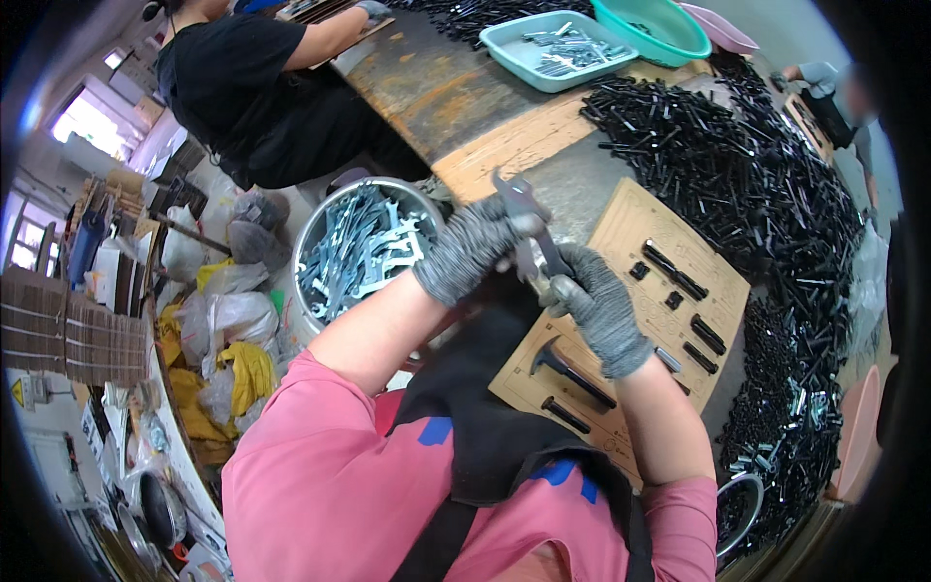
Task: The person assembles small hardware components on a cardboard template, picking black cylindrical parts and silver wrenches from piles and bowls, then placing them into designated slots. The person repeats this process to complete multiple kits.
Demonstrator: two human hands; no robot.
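My left hand (469, 250), in a grey knit glove, is closed on a grey metal part with hooked arms (521, 199). My right hand (603, 303), gloved the same way, grips the lower end of this part near its joint. The part is held tilted above the near edge of a tan board (628, 218), and my fingers hide some of it. On the board lie a black T-shaped piece (574, 376), a black bolt (565, 415), a long black threaded rod (675, 269) and several smaller black pieces.
At my left stands a round metal basin (302, 276) full of grey metal arms. A large heap of black bolts (718, 155) covers the right of the table. Farther back are a light-blue tray (504, 60) and a green basin (630, 39). A co-worker (238, 87) sits far left; another person is far right.
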